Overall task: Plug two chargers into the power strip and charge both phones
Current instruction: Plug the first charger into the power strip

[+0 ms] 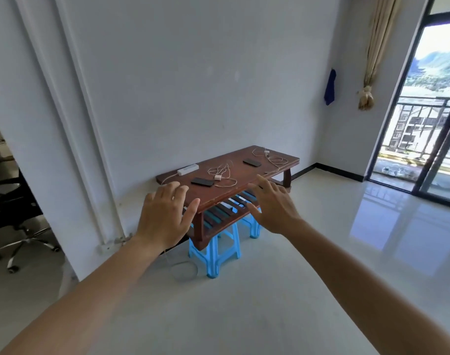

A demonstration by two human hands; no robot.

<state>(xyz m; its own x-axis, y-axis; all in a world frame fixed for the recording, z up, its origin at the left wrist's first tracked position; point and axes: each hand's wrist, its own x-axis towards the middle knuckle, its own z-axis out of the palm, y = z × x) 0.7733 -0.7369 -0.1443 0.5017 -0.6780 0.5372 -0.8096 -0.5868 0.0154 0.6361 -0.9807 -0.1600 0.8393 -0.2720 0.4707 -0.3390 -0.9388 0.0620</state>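
Note:
A dark wooden table (247, 175) stands against the white wall, some way ahead of me. A white power strip (188, 169) lies at its far left. One black phone (202, 182) lies near the left front, another black phone (252, 162) toward the right. A white charger (218, 177) with a tangled cable sits between them, and a second white charger (266, 151) with looped cable lies at the far right. My left hand (165, 213) and my right hand (272, 203) are stretched out in the air before the table, fingers spread, holding nothing.
Two blue plastic stools (213, 252) stand under the table. A black office chair (16, 208) is at the left, past a wall corner. A glass balcony door (423, 124) is at the right. A white cable loop (184, 270) lies on the pale tiled floor.

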